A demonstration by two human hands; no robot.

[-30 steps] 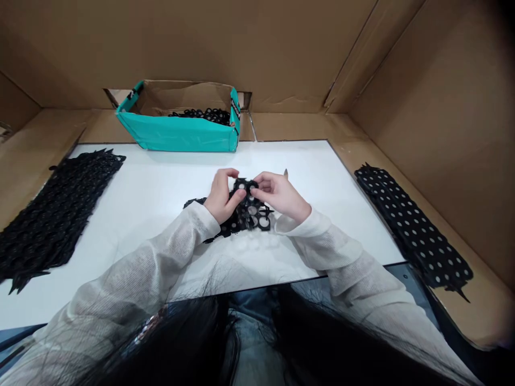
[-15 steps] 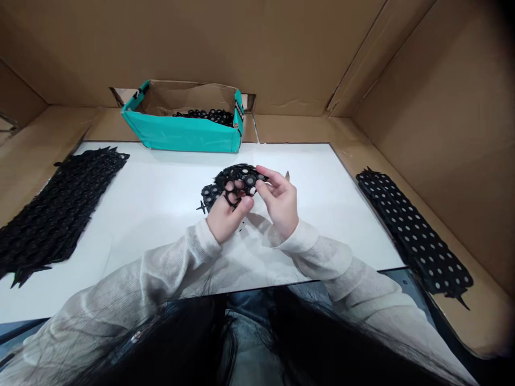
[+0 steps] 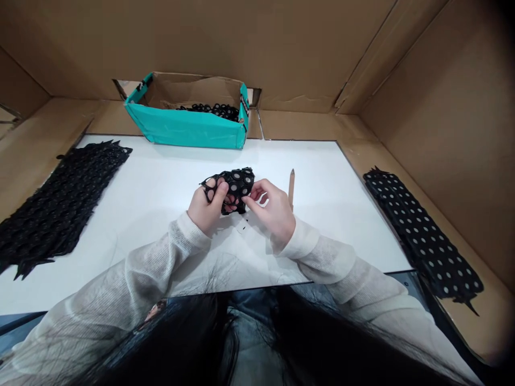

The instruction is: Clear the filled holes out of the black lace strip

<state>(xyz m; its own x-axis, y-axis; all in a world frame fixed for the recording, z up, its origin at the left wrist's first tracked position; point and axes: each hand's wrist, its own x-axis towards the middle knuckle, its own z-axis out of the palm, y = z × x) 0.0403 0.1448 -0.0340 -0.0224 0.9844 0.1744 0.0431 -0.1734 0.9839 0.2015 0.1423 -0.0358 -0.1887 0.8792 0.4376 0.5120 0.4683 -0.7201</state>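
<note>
A black sheet of joined rings (image 3: 235, 184), flexible and full of round holes, is bunched up between both hands above the white table top (image 3: 153, 193). My left hand (image 3: 207, 208) grips its left side with fingers curled through the holes. My right hand (image 3: 270, 210) pinches its lower right edge between thumb and fingers. A small black scrap (image 3: 241, 227) lies on the white surface just below the hands.
A brown pointed stick (image 3: 291, 187) lies right of my right hand. A teal box (image 3: 189, 128) with black rings inside stands at the back. A heap of black ring sheets (image 3: 60, 201) lies left, a punched black sheet (image 3: 422, 236) right. Cardboard walls enclose the table.
The ring sheet went from lying spread on the table to being lifted and crumpled smaller between the hands. Both hands shifted slightly left, uncovering the brown stick.
</note>
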